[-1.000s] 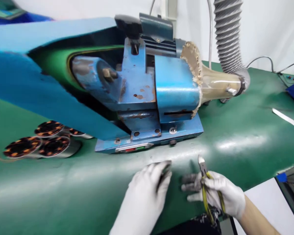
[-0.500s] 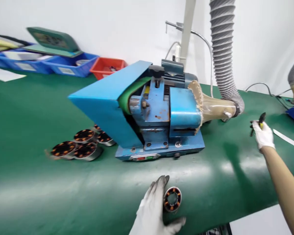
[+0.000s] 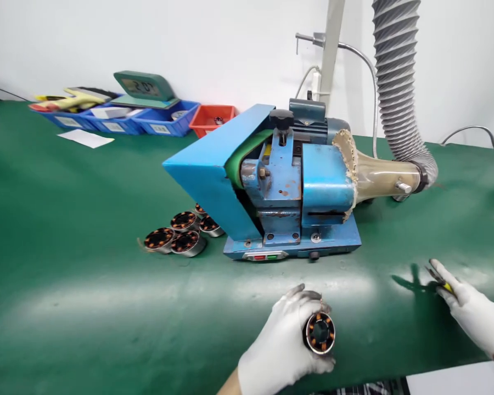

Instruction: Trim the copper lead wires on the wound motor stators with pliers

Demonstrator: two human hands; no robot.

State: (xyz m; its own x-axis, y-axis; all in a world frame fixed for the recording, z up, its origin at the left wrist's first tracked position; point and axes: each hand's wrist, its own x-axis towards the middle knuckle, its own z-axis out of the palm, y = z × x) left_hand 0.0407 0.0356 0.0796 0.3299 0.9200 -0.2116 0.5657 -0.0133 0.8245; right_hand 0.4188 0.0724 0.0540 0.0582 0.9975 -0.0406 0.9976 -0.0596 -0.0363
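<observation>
My left hand (image 3: 284,345), in a white glove, is closed around a round motor stator (image 3: 320,332) with copper windings, held just above the green bench mat (image 3: 86,307) near its front edge. My right hand (image 3: 473,312), also gloved, grips yellow-handled cutting pliers (image 3: 438,278) low over the mat at the right. A blue bench machine (image 3: 271,186) stands behind both hands. Several more stators (image 3: 177,233) lie to its left.
A grey ribbed hose (image 3: 399,82) joins the machine's clear nozzle (image 3: 379,175) at the right. Blue bins (image 3: 119,120), a red bin (image 3: 209,118) and a green clock (image 3: 144,86) line the back wall. A white paper (image 3: 85,138) lies far left.
My right hand has come back from the far right toward the front edge with the pliers. My left hand has picked the stator up off the mat. The view shifted left.
</observation>
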